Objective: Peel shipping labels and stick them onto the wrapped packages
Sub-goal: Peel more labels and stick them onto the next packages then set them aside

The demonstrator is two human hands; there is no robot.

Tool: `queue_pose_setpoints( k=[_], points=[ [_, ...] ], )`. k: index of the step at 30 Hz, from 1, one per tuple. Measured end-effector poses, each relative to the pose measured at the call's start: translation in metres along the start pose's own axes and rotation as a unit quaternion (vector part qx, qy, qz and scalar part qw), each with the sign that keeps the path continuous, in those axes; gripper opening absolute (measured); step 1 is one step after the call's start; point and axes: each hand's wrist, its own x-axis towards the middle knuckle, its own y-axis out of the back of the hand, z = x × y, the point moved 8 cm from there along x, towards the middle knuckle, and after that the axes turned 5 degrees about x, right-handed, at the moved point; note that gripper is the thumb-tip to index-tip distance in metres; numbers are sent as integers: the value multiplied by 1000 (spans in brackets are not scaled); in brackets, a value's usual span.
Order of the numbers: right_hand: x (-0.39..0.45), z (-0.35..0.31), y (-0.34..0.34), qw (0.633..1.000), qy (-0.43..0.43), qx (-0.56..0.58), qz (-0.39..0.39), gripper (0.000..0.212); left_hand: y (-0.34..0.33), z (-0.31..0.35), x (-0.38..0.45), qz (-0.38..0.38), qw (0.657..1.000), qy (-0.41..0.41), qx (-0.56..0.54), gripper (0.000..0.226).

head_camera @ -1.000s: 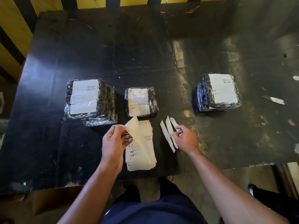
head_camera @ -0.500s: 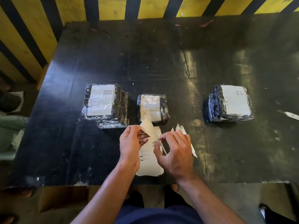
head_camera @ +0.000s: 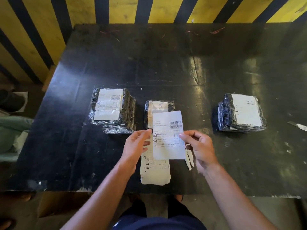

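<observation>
Peeled label held up over the worktop (head_camera: 166,67)

Left hand (head_camera: 135,146) and right hand (head_camera: 200,147) each pinch one label (head_camera: 168,135) by its edges; barcodes show top right, text unreadable.

Big scuffed black table (head_camera: 166,67) with glare patches and pale chipped spots along the near edge, parked right against a yellow-and-black striped wall (head_camera: 123,9). Couple of thin reddish scraps (head_camera: 216,31) up by the far edge, plus a small blade-like thing (head_camera: 299,126) way off to the right, too cut off to tell what. Off the left side, some greenish fabric (head_camera: 11,130) down low.
</observation>
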Motion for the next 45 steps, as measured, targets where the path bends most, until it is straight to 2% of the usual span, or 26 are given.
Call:
queue_pose_setpoints(
  k=[3, 6, 8, 13, 18, 25, 29, 45],
  points=[
    [4, 9, 0, 997, -62, 45, 1, 5, -9, -2, 7, -71, 997, 9, 4, 30],
    [9, 19, -1, 994, -88, 71, 11, 5, -11, -2, 17, -84, 996, -6, 1, 21],
    [16, 26, 0, 995, -91, 47, 20, 6, -8, -3, 26, -69, 998, -9, 10, 15],
    [38, 33, 4, 989, -46, -106, 94, 13, -7, -4, 48, -9, 997, -20, 70, 12],
    [81, 39, -3, 978, -21, -154, 140, 10, -11, -1, 90, 33, 994, -13, 104, 12],
    [151, 40, -21, 966, -14, -200, 164, 14, -17, 21, 157, 83, 983, -9, 165, 16],
    [176, 49, -23, 964, -40, -192, 178, 18, -21, 20, 185, 80, 982, 6, 173, 16],
    [192, 67, -27, 956, -57, -230, 170, 18, -21, 5, 210, 98, 970, 20, 222, 12]
  ],
)
